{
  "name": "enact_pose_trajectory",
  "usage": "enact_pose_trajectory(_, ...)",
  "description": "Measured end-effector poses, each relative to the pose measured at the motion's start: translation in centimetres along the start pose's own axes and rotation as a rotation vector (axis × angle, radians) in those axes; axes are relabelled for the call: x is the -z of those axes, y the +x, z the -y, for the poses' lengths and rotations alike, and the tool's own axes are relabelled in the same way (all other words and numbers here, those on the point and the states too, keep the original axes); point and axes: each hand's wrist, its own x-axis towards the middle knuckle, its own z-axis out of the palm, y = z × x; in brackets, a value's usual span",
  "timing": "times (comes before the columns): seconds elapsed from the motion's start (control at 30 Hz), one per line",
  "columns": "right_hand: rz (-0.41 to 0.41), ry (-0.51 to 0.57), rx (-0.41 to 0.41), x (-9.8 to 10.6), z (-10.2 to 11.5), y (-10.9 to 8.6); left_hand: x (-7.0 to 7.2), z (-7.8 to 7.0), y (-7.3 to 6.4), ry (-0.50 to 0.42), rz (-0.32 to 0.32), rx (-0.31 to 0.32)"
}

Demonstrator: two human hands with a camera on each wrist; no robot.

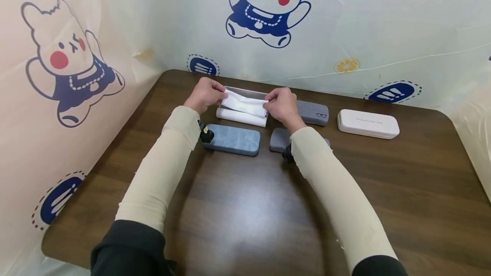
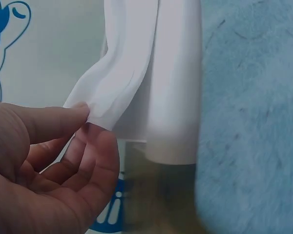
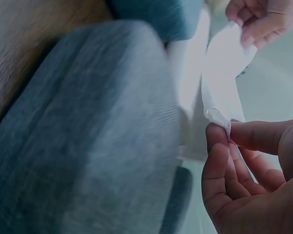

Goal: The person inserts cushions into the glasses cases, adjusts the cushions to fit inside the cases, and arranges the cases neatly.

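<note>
A folded white cloth (image 1: 245,103) is stretched between both hands over an open white glasses case (image 1: 241,117). My left hand (image 1: 206,95) pinches its left end between thumb and fingers, plain to see in the left wrist view, where the cloth (image 2: 112,68) sags slightly. At the other end, my right hand (image 1: 283,104) pinches a corner; the right wrist view shows the thumb and fingertips closed on the cloth (image 3: 222,83). The case's rounded white side faces me, and its grey inside shows behind the cloth. Whether the cloth touches the case's inside I cannot tell.
A blue marbled glasses case (image 1: 231,139) lies just in front of the open one. To its right is a grey case (image 1: 279,139), partly under my right wrist. Behind that sits a grey case with a glasses print (image 1: 312,112). A closed white case (image 1: 368,124) lies farther right.
</note>
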Motion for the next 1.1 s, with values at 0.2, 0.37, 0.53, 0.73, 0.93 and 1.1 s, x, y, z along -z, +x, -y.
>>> enact_pose_trajectory(0.2,-0.021,-0.079,0.017,-0.7,-0.4,0.9,-0.6,0.5,0.9,-0.018,-0.023,-0.002)
enact_pose_trajectory(0.37,-0.030,-0.105,0.014,-1.2,-0.3,1.1,-0.9,1.1,1.2,0.015,-0.032,0.003)
enact_pose_trajectory(0.53,-0.038,-0.149,0.018,-1.1,-0.3,1.1,-1.4,1.2,1.4,0.103,-0.041,-0.016)
enact_pose_trajectory(0.73,-0.019,-0.184,0.029,-0.9,0.1,1.2,-1.8,0.7,1.6,0.206,-0.097,-0.044)
enact_pose_trajectory(0.93,-0.020,-0.190,0.019,-1.2,-0.1,1.2,-2.5,0.7,1.6,0.302,-0.191,-0.123)
enact_pose_trajectory(1.1,-0.022,-0.156,0.030,-0.7,-0.2,1.0,-2.3,0.3,1.4,0.280,-0.209,-0.118)
